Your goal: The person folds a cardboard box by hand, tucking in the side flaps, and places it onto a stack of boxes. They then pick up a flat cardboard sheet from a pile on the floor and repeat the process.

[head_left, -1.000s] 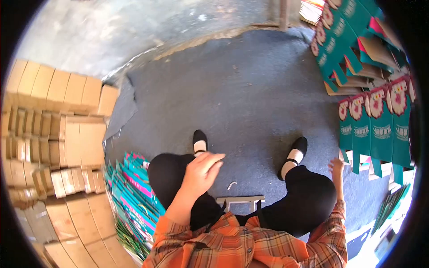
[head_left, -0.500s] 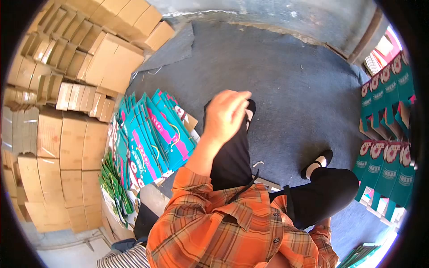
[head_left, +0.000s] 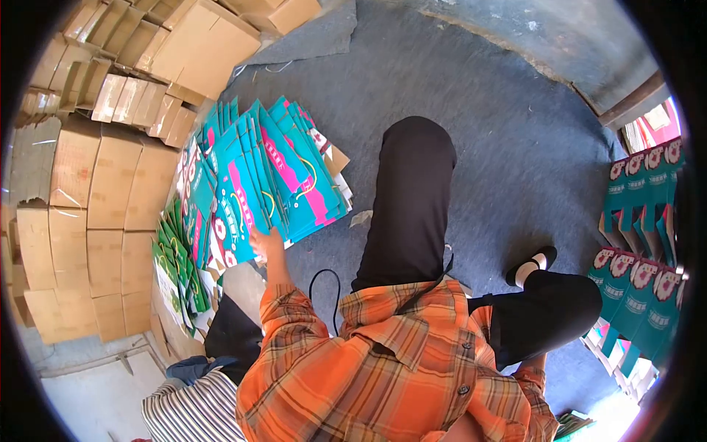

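My left hand [head_left: 266,244] is at the lower edge of a pile of teal paper bags [head_left: 247,166] with pink bands and yellow cord handles. Its fingers close on the bottom edge of one of the front bags, and part of the grip is hidden. The bags lean in an overlapping row on the floor. Just left of them stand green bags [head_left: 175,254] with yellow cords. My right hand is hidden beyond my bent right leg; only a bit of wrist below the plaid sleeve [head_left: 526,379] shows.
Cardboard boxes [head_left: 114,177] are stacked high on the left. Rows of teal printed bags [head_left: 641,295] stand at the right. Dark sheeting [head_left: 501,140] covers the floor up to a worn wall [head_left: 560,37]. Striped cloth [head_left: 195,405] lies at lower left.
My left hand has moved from above my left knee down and left to the teal bags. My left knee now shows fully, and the view has shifted slightly.
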Available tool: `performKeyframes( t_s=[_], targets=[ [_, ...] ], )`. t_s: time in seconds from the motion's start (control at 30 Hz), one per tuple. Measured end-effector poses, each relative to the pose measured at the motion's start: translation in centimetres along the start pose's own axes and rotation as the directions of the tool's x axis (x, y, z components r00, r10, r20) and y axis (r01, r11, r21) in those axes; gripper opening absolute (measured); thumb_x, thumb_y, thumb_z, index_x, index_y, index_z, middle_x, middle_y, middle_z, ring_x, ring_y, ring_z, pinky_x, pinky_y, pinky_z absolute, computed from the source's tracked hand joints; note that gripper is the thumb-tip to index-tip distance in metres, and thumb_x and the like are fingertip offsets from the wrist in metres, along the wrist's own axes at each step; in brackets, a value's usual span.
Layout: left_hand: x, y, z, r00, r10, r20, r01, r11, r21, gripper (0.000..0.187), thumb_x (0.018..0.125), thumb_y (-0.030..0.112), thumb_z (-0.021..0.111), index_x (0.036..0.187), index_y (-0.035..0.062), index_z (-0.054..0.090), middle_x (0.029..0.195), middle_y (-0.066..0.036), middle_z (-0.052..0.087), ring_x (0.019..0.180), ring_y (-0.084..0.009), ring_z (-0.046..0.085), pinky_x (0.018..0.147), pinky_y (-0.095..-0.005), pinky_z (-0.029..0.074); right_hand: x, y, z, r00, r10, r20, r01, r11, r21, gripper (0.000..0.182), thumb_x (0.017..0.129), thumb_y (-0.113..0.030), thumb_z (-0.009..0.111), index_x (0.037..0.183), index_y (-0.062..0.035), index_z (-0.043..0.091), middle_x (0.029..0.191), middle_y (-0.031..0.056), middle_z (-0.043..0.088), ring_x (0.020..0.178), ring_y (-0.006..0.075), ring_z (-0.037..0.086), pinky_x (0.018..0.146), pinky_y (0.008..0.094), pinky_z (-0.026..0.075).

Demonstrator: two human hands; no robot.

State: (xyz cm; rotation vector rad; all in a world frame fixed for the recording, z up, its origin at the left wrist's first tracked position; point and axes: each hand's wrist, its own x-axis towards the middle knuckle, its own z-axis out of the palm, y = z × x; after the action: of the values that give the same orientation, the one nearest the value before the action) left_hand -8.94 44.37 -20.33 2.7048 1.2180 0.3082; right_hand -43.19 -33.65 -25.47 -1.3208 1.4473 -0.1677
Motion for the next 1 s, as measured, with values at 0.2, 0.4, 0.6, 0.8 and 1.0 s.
performKeyframes(
  t_s=[0.2, 0.4, 0.6, 0.8, 1.0],
  targets=[
    [-0.8, -6.6, 1.5, 0.916, -0.342, 0.211, 0.364, 0.928, -0.076, 0.099, 0.063, 0.039, 0.080, 0.144, 0.0149, 0.028, 0.146, -0.022, 0.020, 0.129, -0.0404, 0.034, 0.099, -0.0512, 0.039, -0.7, -0.8, -0.2, 1.000, -0.014, 0.001, 0.014, 1.000, -0.020, 0.035, 0.091, -0.032, 0.053, 0.118, -0.0093, 0.057, 0.102, 0.0072, 0.064, 0.083, 0.0216, 0.062, 0.065, 0.0346, 0.047],
    [2.0, -6.7, 3.5, 0.989, -0.099, 0.112, 0.124, 0.962, -0.244, 0.094, 0.063, 0.023, 0.080, 0.141, 0.0048, 0.032, 0.139, -0.029, 0.027, 0.118, -0.0389, 0.047, 0.091, -0.0488, 0.047, -1.1, -1.4, -0.5, 1.000, -0.026, 0.000, 0.026, 0.999, -0.027, 0.036, 0.092, -0.032, 0.052, 0.118, -0.0088, 0.057, 0.103, 0.0076, 0.064, 0.085, 0.0214, 0.062, 0.067, 0.0346, 0.047],
    [2.0, -4.1, -0.3, 0.863, -0.445, 0.239, 0.503, 0.712, -0.490, 0.080, 0.066, 0.029, 0.084, 0.133, 0.0118, 0.046, 0.124, -0.017, 0.046, 0.089, -0.0295, 0.060, 0.060, -0.0366, 0.054, -1.1, -1.7, -0.8, 0.999, -0.036, -0.004, 0.036, 0.999, -0.011, 0.036, 0.092, -0.032, 0.052, 0.118, -0.0082, 0.057, 0.104, 0.0080, 0.064, 0.086, 0.0212, 0.062, 0.069, 0.0346, 0.048],
    [5.8, -3.9, -2.9, 0.641, -0.605, 0.471, 0.468, -0.178, -0.865, 0.037, 0.078, 0.027, 0.077, 0.101, 0.0044, 0.060, 0.069, -0.004, 0.052, 0.059, -0.0167, 0.050, 0.045, -0.0258, 0.038, -1.0, -2.0, -0.9, 0.998, -0.058, -0.008, 0.058, 0.998, 0.016, 0.037, 0.092, -0.032, 0.052, 0.119, -0.0076, 0.058, 0.105, 0.0084, 0.064, 0.088, 0.0210, 0.062, 0.071, 0.0346, 0.048],
    [9.1, -2.4, -0.7, 0.698, -0.353, 0.623, 0.308, -0.638, -0.706, 0.021, 0.087, 0.022, 0.068, 0.079, 0.0067, 0.056, 0.069, -0.003, 0.055, 0.057, -0.0129, 0.049, 0.045, -0.0258, 0.039, -1.4, -2.0, -1.6, 0.996, -0.089, -0.025, 0.090, 0.994, 0.055, 0.037, 0.093, -0.032, 0.052, 0.119, -0.0070, 0.058, 0.106, 0.0088, 0.064, 0.090, 0.0208, 0.062, 0.074, 0.0345, 0.049]
  ],
)
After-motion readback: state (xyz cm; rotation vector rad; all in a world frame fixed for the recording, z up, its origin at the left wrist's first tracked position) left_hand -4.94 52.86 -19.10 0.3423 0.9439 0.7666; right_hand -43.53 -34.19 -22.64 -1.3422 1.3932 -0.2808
